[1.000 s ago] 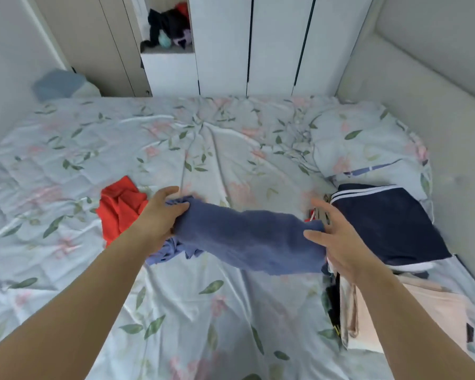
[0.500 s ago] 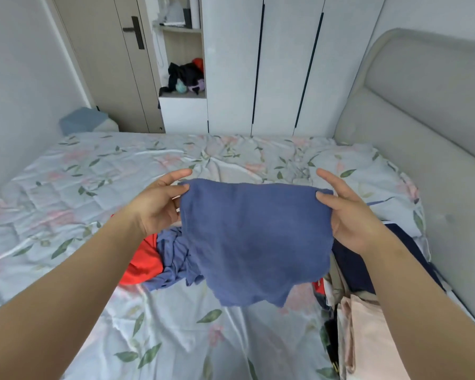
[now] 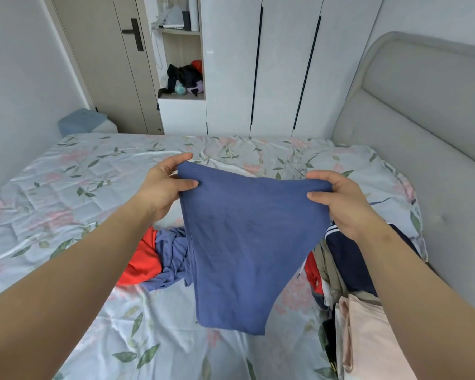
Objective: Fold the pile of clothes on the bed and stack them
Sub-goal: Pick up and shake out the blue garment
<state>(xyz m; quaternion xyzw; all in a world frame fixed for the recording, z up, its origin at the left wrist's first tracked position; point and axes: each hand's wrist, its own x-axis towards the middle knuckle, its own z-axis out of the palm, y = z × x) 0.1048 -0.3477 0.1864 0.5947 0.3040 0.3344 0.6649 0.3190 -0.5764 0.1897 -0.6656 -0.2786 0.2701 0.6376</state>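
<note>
A blue garment [image 3: 239,242] hangs in the air above the floral bed [image 3: 99,174]. My left hand [image 3: 162,187] pinches its upper left corner and my right hand [image 3: 337,201] pinches its upper right corner, so its top edge is stretched between them. The rest of the blue cloth trails down to a bunched part [image 3: 173,256] lying on the bed beside a crumpled red garment [image 3: 140,261]. At the right lie a navy garment with white stripes [image 3: 351,259], a pale pink folded piece [image 3: 368,341] and other mixed clothes.
A padded grey headboard [image 3: 422,119] runs along the bed's right side. White wardrobe doors [image 3: 283,64] and an open shelf with dark items [image 3: 184,78] stand beyond the bed. A door [image 3: 113,58] and a blue box [image 3: 80,123] are at the far left.
Both hands have lifted the blue garment from low over the bed up into the air and spread its top edge. The view has tilted upward.
</note>
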